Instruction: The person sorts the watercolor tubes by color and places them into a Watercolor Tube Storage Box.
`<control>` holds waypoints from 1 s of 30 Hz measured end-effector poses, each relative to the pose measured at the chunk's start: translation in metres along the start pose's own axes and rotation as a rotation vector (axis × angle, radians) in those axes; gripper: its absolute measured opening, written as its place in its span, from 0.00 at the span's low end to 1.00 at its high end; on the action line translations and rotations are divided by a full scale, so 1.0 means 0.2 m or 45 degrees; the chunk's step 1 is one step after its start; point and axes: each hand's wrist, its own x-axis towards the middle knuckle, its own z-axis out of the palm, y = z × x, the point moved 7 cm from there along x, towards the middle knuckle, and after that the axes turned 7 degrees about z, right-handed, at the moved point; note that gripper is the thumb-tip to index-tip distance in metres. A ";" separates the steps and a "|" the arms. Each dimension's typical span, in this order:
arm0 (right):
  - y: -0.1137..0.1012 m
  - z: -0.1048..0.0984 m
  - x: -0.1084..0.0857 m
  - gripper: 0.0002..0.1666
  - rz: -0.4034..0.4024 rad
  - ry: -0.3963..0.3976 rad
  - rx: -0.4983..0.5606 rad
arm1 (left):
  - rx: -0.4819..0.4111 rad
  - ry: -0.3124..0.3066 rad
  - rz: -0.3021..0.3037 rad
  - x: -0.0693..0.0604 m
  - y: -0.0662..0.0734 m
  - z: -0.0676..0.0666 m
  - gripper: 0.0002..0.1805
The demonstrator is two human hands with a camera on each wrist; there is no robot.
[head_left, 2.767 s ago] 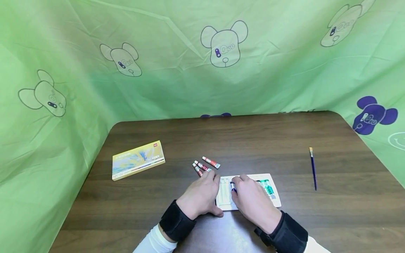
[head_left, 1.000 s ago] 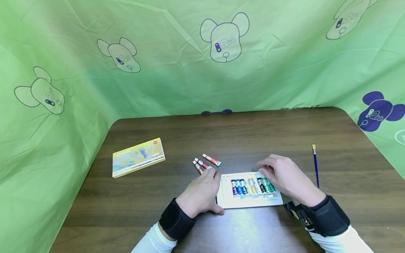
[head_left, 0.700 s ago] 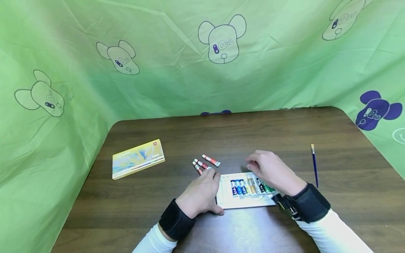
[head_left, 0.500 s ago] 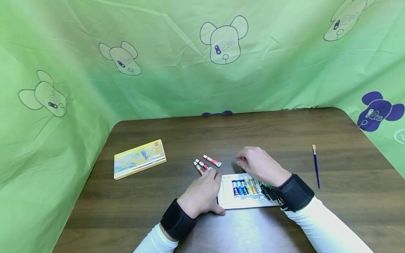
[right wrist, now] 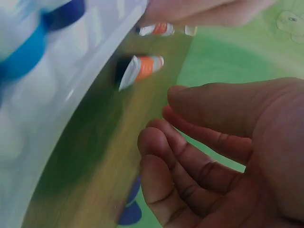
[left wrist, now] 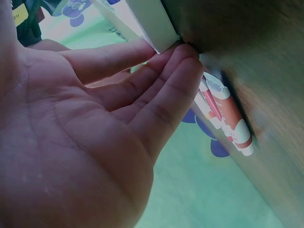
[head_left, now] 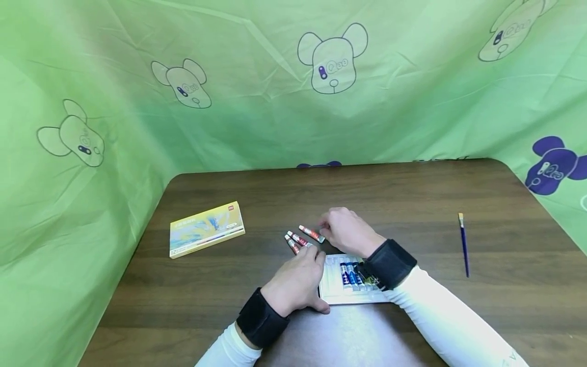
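On the table (head_left: 403,196) past the far left corner of the tray (head_left: 331,286), the orange tube (head_left: 312,234) looks light and squishy, best pinched midway by the right hand (head_left: 346,232), fingers apart and empty, left hand (head_left: 295,280) straight-fingered.

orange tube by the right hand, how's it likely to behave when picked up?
The orange tube is probably light, far smaller than the yellow box. Its wide, flat tail should resist rolling, though the rounder cap end may let it rock. That flattened tail hints at a squeezable body.
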 end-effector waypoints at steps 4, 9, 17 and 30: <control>-0.04 0.04 0.03 0.09 -0.001 -0.015 0.002 | 0.010 0.025 0.013 0.00 0.01 -0.01 0.60; -0.07 0.08 0.06 0.08 0.011 -0.051 0.000 | 0.034 0.045 0.022 0.00 0.02 -0.01 0.60; -0.10 0.10 0.08 0.08 0.014 -0.018 -0.031 | 0.050 0.051 0.014 0.00 0.02 -0.01 0.58; -0.12 0.12 0.13 0.06 0.055 -0.089 -0.049 | 0.046 0.079 0.019 -0.01 0.01 -0.01 0.60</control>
